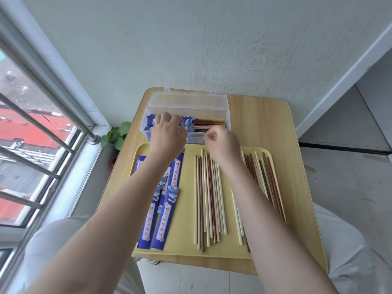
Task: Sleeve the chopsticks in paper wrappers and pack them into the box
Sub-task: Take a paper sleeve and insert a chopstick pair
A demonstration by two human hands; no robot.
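Bare forearms, no sleeves in view; light grey trousers.

Looks like a home balcony nook to us, high up in an apartment block

We see a window on the left with steel guard bars and red rooftops far below, a pale textured wall straight ahead, and 1 small potted plant tucked in the corner by the sill. A little wooden table with rounded corners sits against the wall, more like spare furniture than a shop or office desk.
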